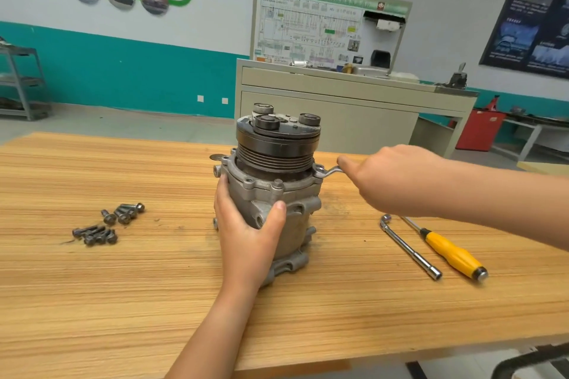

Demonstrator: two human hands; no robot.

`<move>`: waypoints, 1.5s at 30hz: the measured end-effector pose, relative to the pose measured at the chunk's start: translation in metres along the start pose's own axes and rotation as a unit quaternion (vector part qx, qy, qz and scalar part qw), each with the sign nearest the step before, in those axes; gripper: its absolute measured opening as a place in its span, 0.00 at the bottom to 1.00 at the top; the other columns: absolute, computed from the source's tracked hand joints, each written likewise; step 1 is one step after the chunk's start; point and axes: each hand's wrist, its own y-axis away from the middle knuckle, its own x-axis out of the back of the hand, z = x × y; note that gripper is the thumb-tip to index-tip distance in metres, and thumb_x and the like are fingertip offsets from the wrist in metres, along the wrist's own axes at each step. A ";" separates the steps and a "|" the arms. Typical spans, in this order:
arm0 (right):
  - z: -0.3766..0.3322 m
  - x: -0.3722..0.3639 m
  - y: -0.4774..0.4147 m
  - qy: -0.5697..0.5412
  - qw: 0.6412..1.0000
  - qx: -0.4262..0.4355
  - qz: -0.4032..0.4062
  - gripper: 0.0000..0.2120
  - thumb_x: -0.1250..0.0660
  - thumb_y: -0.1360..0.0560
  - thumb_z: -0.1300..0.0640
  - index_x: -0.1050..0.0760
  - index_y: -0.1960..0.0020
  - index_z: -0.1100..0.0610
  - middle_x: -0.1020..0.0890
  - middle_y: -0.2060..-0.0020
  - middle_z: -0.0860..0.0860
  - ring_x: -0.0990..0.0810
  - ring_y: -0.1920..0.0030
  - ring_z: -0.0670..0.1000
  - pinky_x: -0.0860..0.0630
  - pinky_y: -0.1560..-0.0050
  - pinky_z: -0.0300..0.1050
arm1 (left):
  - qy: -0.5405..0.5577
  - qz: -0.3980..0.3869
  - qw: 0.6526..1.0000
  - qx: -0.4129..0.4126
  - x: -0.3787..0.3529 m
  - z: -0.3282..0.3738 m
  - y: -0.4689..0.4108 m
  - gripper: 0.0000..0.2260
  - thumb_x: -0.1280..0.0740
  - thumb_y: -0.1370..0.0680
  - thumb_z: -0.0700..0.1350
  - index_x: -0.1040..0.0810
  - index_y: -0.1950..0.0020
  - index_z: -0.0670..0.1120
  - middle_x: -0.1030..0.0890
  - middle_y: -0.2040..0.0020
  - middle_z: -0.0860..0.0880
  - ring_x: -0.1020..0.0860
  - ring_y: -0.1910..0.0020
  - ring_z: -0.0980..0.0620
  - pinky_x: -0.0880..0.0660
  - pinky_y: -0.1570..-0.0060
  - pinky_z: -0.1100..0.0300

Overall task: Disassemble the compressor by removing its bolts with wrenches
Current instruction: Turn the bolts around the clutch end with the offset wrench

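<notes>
Item: one compressor (277,191), standing upright on its end on the wooden table (123,286), pulley uppermost. No containers are showing on the table; everything is lying loose on the bare top.

Left hand (246,234): wrapping around the near side of the compressor body, thumb on the right flank, fingers on the left, bracing it.

Right hand (397,178): closing around the handle of one slim wrench (328,172), whose ring end is sitting on a bolt (320,170) at the flange rim, just left of the hand's fingertips.

Loose bolts (107,224): two small heaps lying well to the left of the left hand; roughly ten in all, the exact count not being readable.

Spare tools, two: one L-shaped socket wrench (409,248) and one yellow-handled screwdriver (449,251), lying side by side below the right forearm, apart from the compressor.

Room: open tabletop is lying between the left forearm and the near table edge, and wide bare wood is stretching left of the bolts.
</notes>
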 end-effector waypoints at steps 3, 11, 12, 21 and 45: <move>0.010 -0.014 -0.013 0.002 1.000 0.001 0.010 0.23 0.42 0.26 0.66 0.42 0.33 0.57 0.31 0.69 0.49 0.31 0.72 0.50 0.36 0.76 0.42 | -0.004 0.000 1.000 0.000 0.000 -0.003 -0.001 0.46 0.36 0.39 0.63 0.48 0.24 0.53 0.41 0.26 0.56 0.43 0.27 0.60 0.43 0.27 0.53; -0.008 -0.049 -0.057 -0.158 0.910 0.048 0.379 0.08 0.33 0.33 0.74 0.20 0.55 0.69 0.16 0.60 0.60 0.16 0.59 0.58 0.20 0.58 0.53 | -0.032 0.011 0.999 -0.028 -0.001 -0.003 -0.002 0.45 0.38 0.38 0.62 0.47 0.24 0.48 0.41 0.27 0.54 0.43 0.27 0.58 0.43 0.28 0.55; -0.011 -0.048 -0.058 -0.171 0.904 0.041 0.389 0.08 0.36 0.31 0.73 0.21 0.55 0.69 0.16 0.60 0.60 0.17 0.59 0.59 0.21 0.57 0.55 | -0.035 0.012 0.999 -0.028 -0.001 -0.003 -0.002 0.45 0.38 0.38 0.62 0.47 0.24 0.48 0.41 0.26 0.53 0.43 0.27 0.57 0.43 0.27 0.54; 0.000 -0.030 0.014 -0.341 0.910 -0.104 0.213 0.17 0.44 0.21 0.57 0.33 0.33 0.55 0.25 0.68 0.50 0.26 0.68 0.53 0.30 0.68 0.47 | -0.027 0.007 0.999 -0.021 -0.001 -0.003 -0.001 0.46 0.38 0.38 0.63 0.47 0.24 0.49 0.41 0.26 0.54 0.43 0.27 0.58 0.44 0.27 0.53; 0.012 -0.026 -0.011 -0.072 0.994 -0.007 0.077 0.20 0.41 0.26 0.69 0.37 0.37 0.58 0.25 0.60 0.52 0.25 0.61 0.54 0.24 0.62 0.48 | -0.012 0.010 1.000 -0.021 -0.003 -0.002 0.000 0.45 0.37 0.38 0.62 0.47 0.24 0.49 0.41 0.26 0.54 0.43 0.27 0.59 0.44 0.27 0.56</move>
